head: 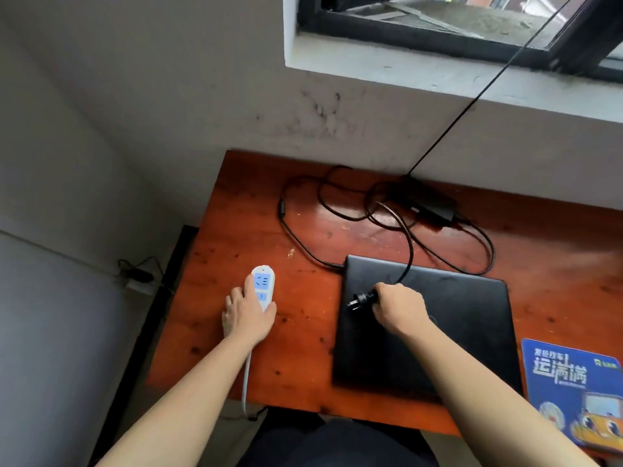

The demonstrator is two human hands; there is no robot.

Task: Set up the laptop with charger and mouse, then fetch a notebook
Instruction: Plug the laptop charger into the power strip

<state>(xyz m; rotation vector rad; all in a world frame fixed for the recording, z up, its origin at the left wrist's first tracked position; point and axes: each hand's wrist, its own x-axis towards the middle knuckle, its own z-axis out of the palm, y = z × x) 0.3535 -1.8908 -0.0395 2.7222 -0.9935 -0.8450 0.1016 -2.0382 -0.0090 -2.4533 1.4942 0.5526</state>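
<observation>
A closed black laptop (455, 332) lies on the reddish wooden desk (303, 230). My right hand (399, 306) is over the lid, shut on the black charger plug (362, 299), whose prongs point left. Its cable loops back to the black charger brick (433, 205) near the wall, and another lead runs into the laptop's left rear corner. My left hand (246, 315) presses down on a white power strip (263, 286) with a blue socket face, left of the laptop. The plug and strip are apart. No mouse or notebook is in view.
A blue printed mouse pad (569, 382) lies at the desk's right front. A thin black cable (488, 82) rises from the desk toward the window. On the floor at left, another plug and cable (138, 274) sit by the wall.
</observation>
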